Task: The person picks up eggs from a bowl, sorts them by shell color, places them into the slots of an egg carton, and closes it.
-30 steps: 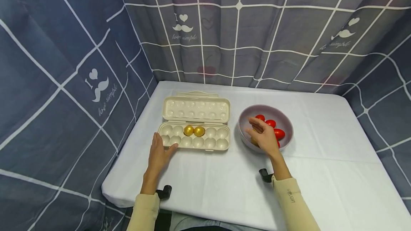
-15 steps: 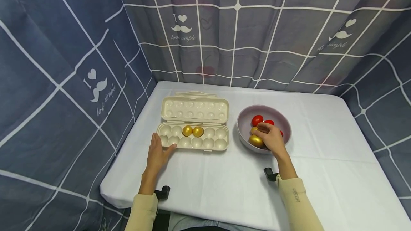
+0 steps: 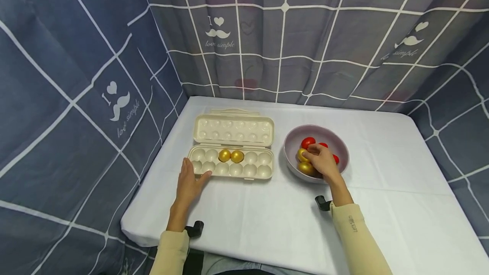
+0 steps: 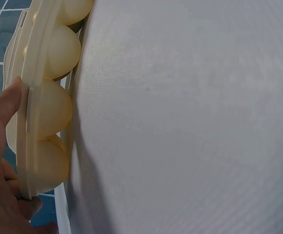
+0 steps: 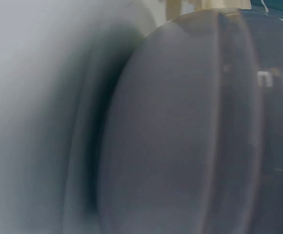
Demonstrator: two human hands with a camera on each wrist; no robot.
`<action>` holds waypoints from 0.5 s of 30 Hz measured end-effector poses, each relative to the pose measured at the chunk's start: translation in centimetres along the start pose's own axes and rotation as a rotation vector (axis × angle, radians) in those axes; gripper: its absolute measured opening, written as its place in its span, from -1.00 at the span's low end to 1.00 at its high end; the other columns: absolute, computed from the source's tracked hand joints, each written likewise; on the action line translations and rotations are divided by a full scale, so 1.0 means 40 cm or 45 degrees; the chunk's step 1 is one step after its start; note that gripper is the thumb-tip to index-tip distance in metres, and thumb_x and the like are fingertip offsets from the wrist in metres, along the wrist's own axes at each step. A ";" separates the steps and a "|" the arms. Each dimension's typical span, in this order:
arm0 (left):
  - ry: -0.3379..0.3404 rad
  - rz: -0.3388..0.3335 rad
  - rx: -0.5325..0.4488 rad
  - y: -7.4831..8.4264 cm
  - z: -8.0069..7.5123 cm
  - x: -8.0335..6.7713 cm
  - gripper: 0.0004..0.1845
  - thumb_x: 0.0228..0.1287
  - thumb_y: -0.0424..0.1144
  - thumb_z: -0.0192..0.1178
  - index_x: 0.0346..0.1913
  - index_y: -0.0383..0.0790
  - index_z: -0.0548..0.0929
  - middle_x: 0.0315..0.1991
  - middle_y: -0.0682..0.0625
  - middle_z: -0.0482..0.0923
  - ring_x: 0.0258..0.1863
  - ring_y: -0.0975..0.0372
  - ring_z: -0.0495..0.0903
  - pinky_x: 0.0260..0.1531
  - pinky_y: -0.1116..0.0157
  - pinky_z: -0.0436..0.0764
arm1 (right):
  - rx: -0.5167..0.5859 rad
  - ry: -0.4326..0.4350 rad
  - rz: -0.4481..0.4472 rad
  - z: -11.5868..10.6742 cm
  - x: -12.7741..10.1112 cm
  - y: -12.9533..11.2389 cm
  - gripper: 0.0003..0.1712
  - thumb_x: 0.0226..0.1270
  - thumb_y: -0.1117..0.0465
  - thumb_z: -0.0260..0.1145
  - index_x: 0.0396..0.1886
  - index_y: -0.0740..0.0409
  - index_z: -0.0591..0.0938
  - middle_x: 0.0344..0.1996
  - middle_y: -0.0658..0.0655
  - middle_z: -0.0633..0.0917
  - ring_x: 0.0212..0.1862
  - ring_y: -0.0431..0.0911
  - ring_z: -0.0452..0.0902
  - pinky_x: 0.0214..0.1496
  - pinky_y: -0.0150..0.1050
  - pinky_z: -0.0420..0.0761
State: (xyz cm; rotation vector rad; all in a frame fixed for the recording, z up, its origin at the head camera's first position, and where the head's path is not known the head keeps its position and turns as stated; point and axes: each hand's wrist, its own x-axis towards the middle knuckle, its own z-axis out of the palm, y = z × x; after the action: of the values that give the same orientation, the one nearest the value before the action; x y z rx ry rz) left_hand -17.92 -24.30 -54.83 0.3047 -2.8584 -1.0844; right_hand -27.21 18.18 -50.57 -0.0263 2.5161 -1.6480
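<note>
Left hand point(image 3: 189, 183) laid flat at the near-left corner of the open egg carton point(image 3: 231, 164), fingers straight, thumb against its rim (bracing it on the table point(image 3: 382, 190), by the look of it). Right hand point(image 3: 322, 162) down in the grey bowl point(image 3: 338, 139), fingers curled over a gold egg point(image 3: 302, 154) among red ones; actual grip hidden. Two gold eggs point(image 3: 231, 156) already seated in the carton's far row.

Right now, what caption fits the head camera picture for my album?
Left hand steadies an open egg carton holding two gold eggs; right hand reaches into a bowl.
</note>
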 end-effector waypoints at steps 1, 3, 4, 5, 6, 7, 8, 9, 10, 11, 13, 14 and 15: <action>-0.004 -0.007 -0.002 0.000 0.000 -0.001 0.14 0.34 0.15 0.21 0.48 -0.58 -0.26 0.52 -0.44 -0.36 0.51 -0.19 -0.31 0.45 -0.08 -0.21 | -0.001 -0.035 -0.005 0.002 0.005 0.003 -0.41 0.41 0.22 0.28 0.29 0.52 0.40 0.19 0.45 0.50 0.25 0.23 0.41 0.33 0.03 0.37; -0.006 -0.014 -0.004 0.000 -0.001 -0.002 0.14 0.34 0.15 0.22 0.48 -0.57 -0.26 0.52 -0.43 -0.36 0.52 -0.18 -0.32 0.45 -0.08 -0.21 | 0.011 -0.100 -0.013 0.006 0.010 0.005 -0.39 0.41 0.23 0.29 0.30 0.52 0.38 0.20 0.46 0.50 0.26 0.24 0.42 0.33 0.05 0.37; -0.006 -0.016 -0.004 -0.001 -0.001 -0.001 0.14 0.34 0.15 0.22 0.48 -0.57 -0.26 0.52 -0.43 -0.36 0.52 -0.17 -0.32 0.45 -0.07 -0.21 | 0.016 -0.123 -0.017 0.008 0.013 0.006 -0.39 0.40 0.23 0.30 0.30 0.51 0.38 0.21 0.45 0.50 0.26 0.25 0.42 0.33 0.05 0.37; -0.006 -0.016 -0.002 -0.001 -0.002 -0.001 0.14 0.34 0.16 0.21 0.48 -0.57 -0.26 0.52 -0.43 -0.36 0.52 -0.17 -0.32 0.45 -0.06 -0.21 | 0.014 -0.144 -0.030 0.010 0.015 0.006 -0.39 0.39 0.24 0.30 0.30 0.50 0.38 0.21 0.45 0.50 0.25 0.26 0.43 0.33 0.06 0.37; -0.005 -0.012 -0.002 -0.001 -0.002 0.000 0.14 0.34 0.15 0.21 0.48 -0.57 -0.26 0.52 -0.43 -0.36 0.52 -0.18 -0.32 0.45 -0.07 -0.21 | 0.009 -0.162 -0.042 0.011 0.017 0.005 -0.39 0.39 0.24 0.30 0.30 0.50 0.39 0.20 0.45 0.50 0.25 0.26 0.43 0.32 0.07 0.38; -0.004 -0.009 -0.005 0.000 -0.003 0.001 0.14 0.34 0.15 0.21 0.48 -0.57 -0.26 0.52 -0.44 -0.36 0.52 -0.18 -0.32 0.45 -0.07 -0.21 | 0.001 -0.175 -0.052 0.014 0.019 0.004 -0.39 0.38 0.24 0.31 0.30 0.49 0.39 0.19 0.44 0.51 0.24 0.26 0.45 0.31 0.07 0.39; -0.002 -0.006 -0.006 0.000 -0.003 0.002 0.14 0.34 0.16 0.21 0.48 -0.58 -0.26 0.52 -0.44 -0.36 0.52 -0.18 -0.32 0.45 -0.07 -0.21 | -0.011 -0.184 -0.061 0.016 0.021 0.003 -0.40 0.37 0.23 0.31 0.29 0.48 0.40 0.18 0.43 0.53 0.23 0.26 0.45 0.30 0.07 0.41; 0.001 -0.004 -0.010 0.000 -0.004 0.002 0.14 0.34 0.15 0.21 0.48 -0.58 -0.26 0.52 -0.45 -0.36 0.51 -0.19 -0.32 0.45 -0.08 -0.21 | -0.028 -0.187 -0.069 0.018 0.022 0.002 -0.40 0.36 0.22 0.33 0.28 0.47 0.42 0.16 0.41 0.54 0.21 0.25 0.47 0.29 0.07 0.42; 0.002 -0.002 -0.012 0.000 -0.004 0.002 0.14 0.34 0.15 0.21 0.48 -0.59 -0.26 0.51 -0.45 -0.36 0.51 -0.19 -0.32 0.45 -0.09 -0.21 | -0.044 -0.195 -0.080 0.020 0.022 0.001 -0.40 0.36 0.22 0.33 0.28 0.47 0.42 0.15 0.41 0.55 0.21 0.24 0.47 0.28 0.07 0.43; 0.003 0.000 -0.013 0.000 -0.004 0.003 0.14 0.34 0.15 0.21 0.47 -0.60 -0.26 0.51 -0.46 -0.36 0.51 -0.19 -0.32 0.44 -0.09 -0.21 | -0.060 -0.204 -0.088 0.021 0.023 0.000 -0.40 0.36 0.23 0.32 0.28 0.48 0.42 0.15 0.41 0.55 0.20 0.24 0.48 0.27 0.07 0.44; -0.001 0.002 -0.014 0.000 -0.004 0.002 0.14 0.34 0.14 0.21 0.47 -0.61 -0.27 0.51 -0.47 -0.36 0.51 -0.20 -0.32 0.44 -0.10 -0.21 | -0.094 -0.205 -0.092 0.025 0.024 -0.001 -0.41 0.34 0.24 0.33 0.27 0.47 0.43 0.14 0.40 0.57 0.19 0.24 0.49 0.26 0.07 0.44; -0.004 0.003 -0.013 0.000 -0.003 0.002 0.14 0.35 0.14 0.21 0.47 -0.61 -0.27 0.51 -0.47 -0.36 0.51 -0.20 -0.32 0.44 -0.10 -0.21 | -0.113 -0.205 -0.099 0.027 0.024 -0.001 -0.42 0.33 0.26 0.33 0.26 0.48 0.44 0.13 0.40 0.57 0.19 0.25 0.49 0.26 0.09 0.44; -0.007 0.005 -0.014 0.000 -0.002 0.002 0.14 0.35 0.14 0.21 0.47 -0.61 -0.27 0.51 -0.47 -0.36 0.51 -0.20 -0.33 0.44 -0.10 -0.21 | -0.136 -0.202 -0.111 0.029 0.025 0.000 -0.43 0.32 0.27 0.34 0.25 0.48 0.45 0.13 0.41 0.57 0.18 0.25 0.50 0.26 0.10 0.44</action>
State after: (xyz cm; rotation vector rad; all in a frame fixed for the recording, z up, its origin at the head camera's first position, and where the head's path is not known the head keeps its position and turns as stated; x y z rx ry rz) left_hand -17.97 -24.36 -54.77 0.2964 -2.8555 -1.1018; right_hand -28.05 17.01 -51.13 -0.2708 2.5111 -1.4746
